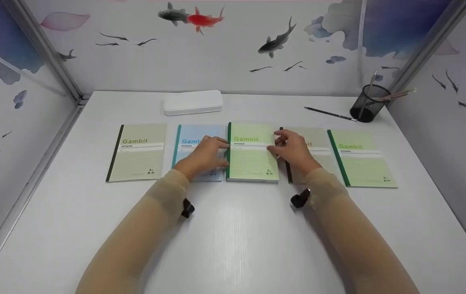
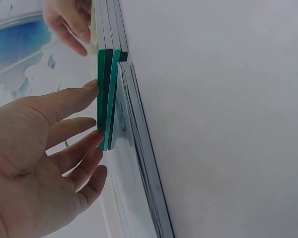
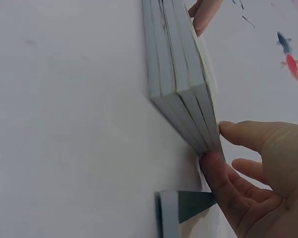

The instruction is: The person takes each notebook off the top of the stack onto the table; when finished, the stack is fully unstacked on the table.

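In the middle of the row stands a stack of notebooks with a light green "Gambit" cover and green spine (image 1: 252, 163). My left hand (image 1: 207, 155) reaches over a blue notebook (image 1: 184, 134) and touches the stack's spine side with fingertips and thumb. In the left wrist view the stacked green spines (image 2: 107, 79) line up closely. My right hand (image 1: 294, 149) is above a grey-brown notebook (image 1: 295, 175), its fingertips against the stack's right edge. Layered white page edges (image 3: 184, 104) show in the right wrist view, with thumb and fingertips at the corner.
Another grey-brown notebook (image 1: 139, 163) lies far left, and a green notebook (image 1: 365, 167) far right. Behind the row are a white case (image 1: 193, 103), a dark pencil (image 1: 329, 113) and a black mesh pen holder (image 1: 367, 106). Patterned walls border the white table (image 1: 233, 237).
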A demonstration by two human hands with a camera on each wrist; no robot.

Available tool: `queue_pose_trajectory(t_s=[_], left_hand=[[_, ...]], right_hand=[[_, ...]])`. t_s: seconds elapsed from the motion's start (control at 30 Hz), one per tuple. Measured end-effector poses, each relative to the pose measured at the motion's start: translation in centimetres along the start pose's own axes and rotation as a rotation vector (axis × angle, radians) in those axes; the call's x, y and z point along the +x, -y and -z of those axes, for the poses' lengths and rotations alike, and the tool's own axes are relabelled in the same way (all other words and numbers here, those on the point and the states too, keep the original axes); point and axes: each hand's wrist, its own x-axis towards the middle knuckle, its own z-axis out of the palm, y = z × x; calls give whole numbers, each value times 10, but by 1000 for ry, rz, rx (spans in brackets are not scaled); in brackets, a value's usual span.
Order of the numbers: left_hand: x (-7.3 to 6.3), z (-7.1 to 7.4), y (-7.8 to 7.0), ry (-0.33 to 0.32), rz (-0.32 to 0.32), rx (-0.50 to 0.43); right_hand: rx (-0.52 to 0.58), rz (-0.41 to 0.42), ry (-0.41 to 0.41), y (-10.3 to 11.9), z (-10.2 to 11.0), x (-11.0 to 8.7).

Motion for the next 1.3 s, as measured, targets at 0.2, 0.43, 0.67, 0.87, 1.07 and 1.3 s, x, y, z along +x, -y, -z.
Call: queue_pose_trajectory(t_s=[0.2,0.43,0.67,0.87,1.07,1.3], left_hand=[[-1,3,-1,43,59,-119],[-1,3,1,56,95,-173],[1,0,1,32,70,-152],[2,-3,2,28,77,-116],[3,-4,-3,26,71,-143],[2,-4,-9,6,91,-173]], right_hand=[[-16,-58,41,4,8,6],[15,-121,70,5,14,7],[130,-149,59,1,17,8],[227,-158,49,-5,22,6],[293,-139,41,-12,30,-4],[380,-138,51,-20,39,-21]])
